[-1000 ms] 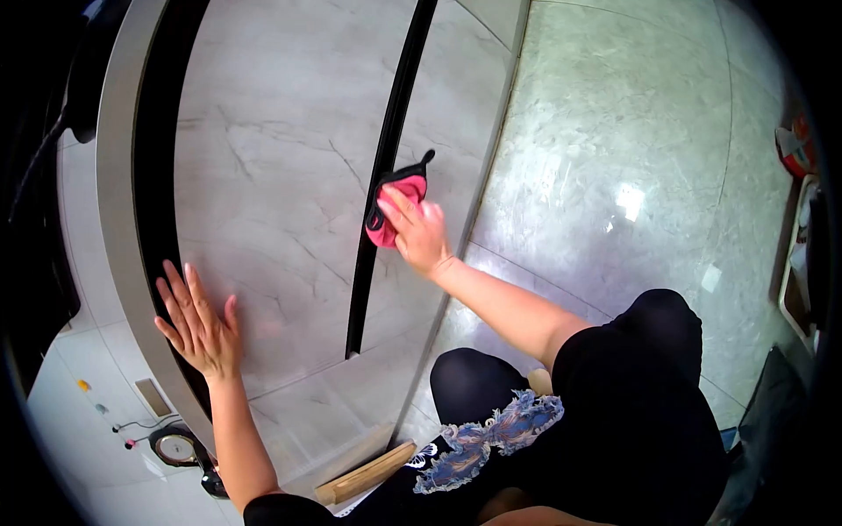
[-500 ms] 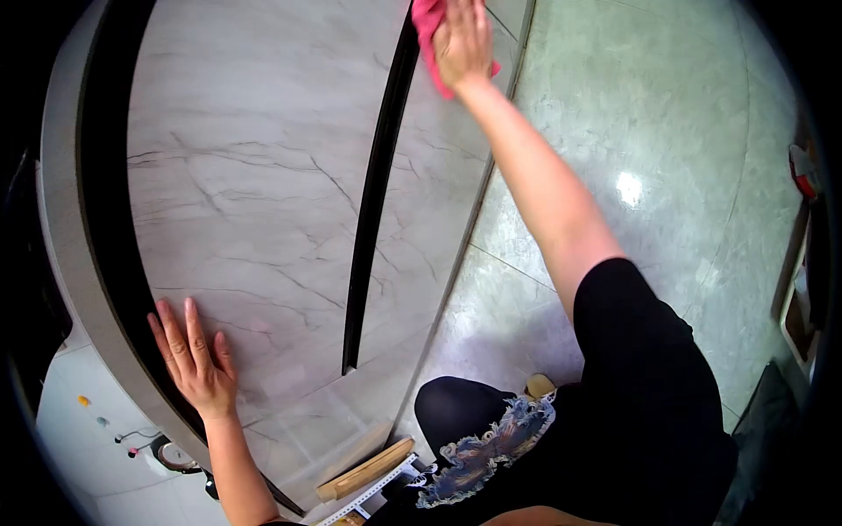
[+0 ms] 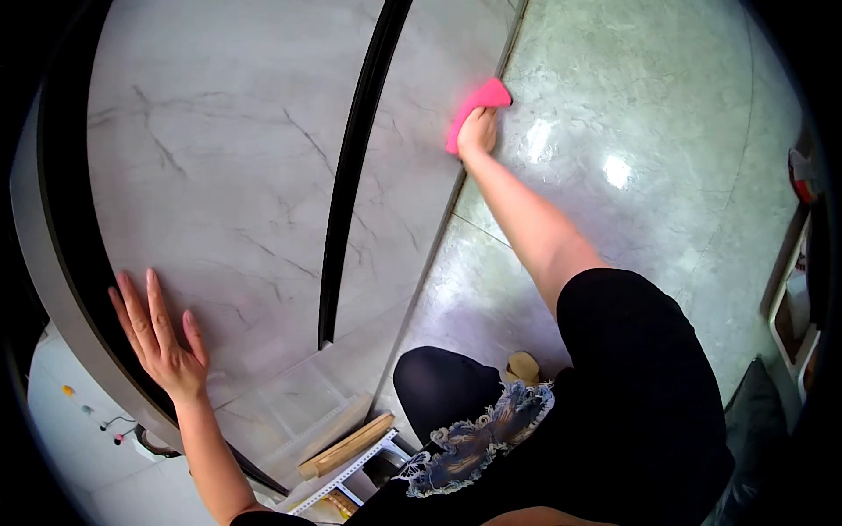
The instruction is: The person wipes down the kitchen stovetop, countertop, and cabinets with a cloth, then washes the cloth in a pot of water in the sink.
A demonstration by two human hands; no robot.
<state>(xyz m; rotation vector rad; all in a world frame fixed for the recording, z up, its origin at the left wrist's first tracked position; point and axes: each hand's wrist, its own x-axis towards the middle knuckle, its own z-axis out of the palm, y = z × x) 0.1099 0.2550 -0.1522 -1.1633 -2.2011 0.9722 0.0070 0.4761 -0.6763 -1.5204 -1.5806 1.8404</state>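
A grey marble-patterned cabinet front (image 3: 228, 193) fills the left and middle of the view, crossed by a long black groove (image 3: 348, 175). My left hand (image 3: 167, 355) lies with fingers spread on this front, its fingertips beside the dark strip along the countertop edge. Gripped in my right hand (image 3: 478, 133) is a bright pink cloth (image 3: 482, 98). The cloth is by the cabinet's bottom edge, where the front meets the floor. Part of the cloth is hidden behind my fingers.
Shiny greenish floor tiles (image 3: 631, 175) stretch to the right of the cabinet. Close to my bent knee (image 3: 443, 390) stand a wooden board (image 3: 346, 445) and a white perforated metal frame (image 3: 342, 486). A shelf (image 3: 789, 307) with items is at the far right.
My right hand has come down from the top of the view with the pink cloth, nearer to me and to the floor edge. My left hand stays on the panel; the view shifted slightly.
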